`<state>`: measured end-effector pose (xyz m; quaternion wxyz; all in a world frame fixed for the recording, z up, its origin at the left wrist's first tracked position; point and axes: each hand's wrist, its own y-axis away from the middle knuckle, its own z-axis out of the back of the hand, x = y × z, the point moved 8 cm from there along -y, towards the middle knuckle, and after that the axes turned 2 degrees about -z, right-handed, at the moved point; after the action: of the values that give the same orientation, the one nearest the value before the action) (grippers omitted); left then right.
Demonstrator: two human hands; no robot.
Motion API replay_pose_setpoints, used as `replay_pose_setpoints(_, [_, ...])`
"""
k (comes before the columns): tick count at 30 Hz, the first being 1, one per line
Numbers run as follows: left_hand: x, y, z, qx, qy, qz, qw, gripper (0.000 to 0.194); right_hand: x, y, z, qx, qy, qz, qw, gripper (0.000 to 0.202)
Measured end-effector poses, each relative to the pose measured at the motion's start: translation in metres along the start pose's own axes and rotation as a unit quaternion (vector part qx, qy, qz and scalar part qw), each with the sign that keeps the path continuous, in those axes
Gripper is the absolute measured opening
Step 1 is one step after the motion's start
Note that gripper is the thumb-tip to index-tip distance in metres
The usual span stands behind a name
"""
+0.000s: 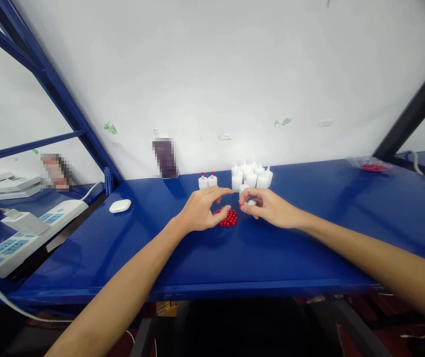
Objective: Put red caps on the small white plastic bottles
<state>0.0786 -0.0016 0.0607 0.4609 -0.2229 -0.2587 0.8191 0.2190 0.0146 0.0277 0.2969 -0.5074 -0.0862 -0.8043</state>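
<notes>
Caps, small and red, heaped on the blue table (272, 263), just in front of the person; red pile (229, 219) lies between the two hands, closer to the left. Left hand (203, 209): thumb and forefinger held apart, nothing seen between them, thumb at the pile's edge; from where I stand, cannot tell if it touches. Right hand (266, 206): fingers curled in, tips pinching one red cap (240, 206). Something white (251, 202) shows inside the curl; too hidden to say what.

Just behind the right fingers, one white bottle (243, 188), partly covered. Beyond it, a tight cluster of white bottles (250, 177), upright, pale pointed tips bare. Left of the cluster, a little apart, two capped bottles (207, 182) side by side, red on top, lower parts behind the left hand.

Further out: white rounded case (120, 206) toward the table's left; clear bag (370, 164) with red contents, back right; dark blurred rectangle (166, 158) against the wall (212, 74); power strip (37, 230) at far left, plug in it.
</notes>
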Motion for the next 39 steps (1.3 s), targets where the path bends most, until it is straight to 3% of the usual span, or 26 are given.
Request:
replay_pose_setpoints(5, [-0.026, -0.004, -0.002, -0.025, -0.032, -0.094, 0.995, 0.03, -0.005, -0.004, -0.011, 0.01, -0.244, -0.014, 0.97, 0.02])
replay_pose_setpoints(9, [-0.027, -0.002, 0.002, -0.075, -0.009, -0.105, 0.992, 0.021, -0.007, -0.005, -0.018, 0.022, -0.323, -0.045, 0.945, 0.023])
replay_pose_setpoints(13, [-0.02, -0.002, 0.011, -0.122, 0.017, -0.058, 0.991, 0.015, 0.0, -0.004, -0.01, -0.013, -0.313, -0.023, 0.949, 0.024])
replay_pose_setpoints(16, [-0.013, -0.002, 0.009, -0.095, -0.003, -0.03, 0.995, 0.012, 0.004, -0.003, -0.005, -0.026, -0.312, -0.014, 0.95, 0.023])
replay_pose_setpoints(21, [-0.01, -0.002, 0.0, -0.038, -0.024, -0.036, 0.998, 0.016, 0.002, -0.001, -0.01, 0.005, -0.306, -0.025, 0.952, 0.025])
replay_pose_setpoints(27, [-0.016, -0.001, -0.002, -0.024, -0.051, -0.068, 0.996, 0.018, 0.001, -0.002, -0.012, 0.016, -0.29, -0.011, 0.957, 0.026])
replay_pose_setpoints(35, [-0.033, -0.005, -0.005, -0.072, -0.072, -0.091, 0.991, 0.018, 0.011, 0.001, -0.015, -0.005, -0.251, 0.013, 0.968, 0.01])
replay_pose_setpoints(39, [-0.044, -0.007, -0.006, -0.121, -0.091, -0.111, 0.982, 0.016, 0.014, 0.002, -0.009, -0.043, -0.232, 0.048, 0.971, 0.012])
